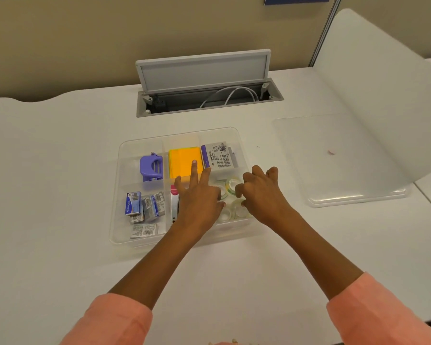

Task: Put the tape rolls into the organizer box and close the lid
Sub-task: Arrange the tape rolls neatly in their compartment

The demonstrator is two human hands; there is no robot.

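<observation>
A clear organizer box [120, 170] with several compartments sits on the white table. Several clear tape rolls [232, 185] lie in its front right compartment. My left hand [197, 195] reaches over the box with fingers spread, its thumb side against the rolls. My right hand [261, 190] hovers over the same compartment with fingers curled down onto the rolls; whether it grips one is hidden. The clear lid [346, 158] lies flat on the table to the right of the box.
Other compartments hold a purple sharpener [151, 168], orange sticky notes [182, 160], an eraser box [218, 155], staple boxes [144, 207] and a white pen [174, 205]. An open cable hatch [204, 83] is behind the box. A white divider panel [383, 83] curves at right.
</observation>
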